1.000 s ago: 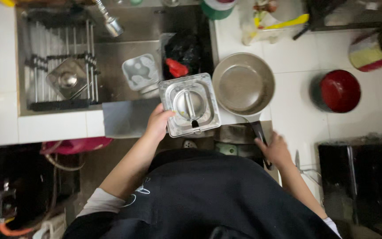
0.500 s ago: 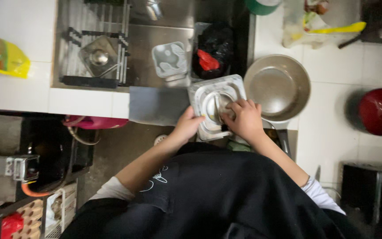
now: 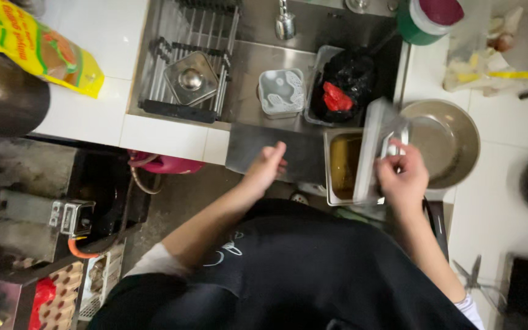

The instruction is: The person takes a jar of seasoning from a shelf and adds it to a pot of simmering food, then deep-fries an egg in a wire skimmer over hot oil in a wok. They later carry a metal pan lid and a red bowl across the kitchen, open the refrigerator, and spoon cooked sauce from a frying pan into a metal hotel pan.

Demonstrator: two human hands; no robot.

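My right hand (image 3: 403,178) grips the knob of a square steel lid (image 3: 375,146) and holds it tilted up on its edge. Beside it stands an open square steel container (image 3: 337,177) with yellowish-brown liquid inside, at the counter's front edge. My left hand (image 3: 266,165) hovers with fingers spread over a flat steel sheet (image 3: 252,153), just left of the container, holding nothing. A round steel pan (image 3: 450,140) sits right of the lid.
The sink (image 3: 245,91) holds a rack with another square lid (image 3: 190,79), a small plastic tub (image 3: 281,93) and a black bag with something red (image 3: 343,91). A yellow packet (image 3: 44,49) lies far left. A green jar (image 3: 429,18) stands behind the pan. Scissors (image 3: 475,278) lie at lower right.
My right hand took hold of the lid's knob and lifted the lid off the container, tilting it to the right. My left hand let go and moved left. The view shifted left.
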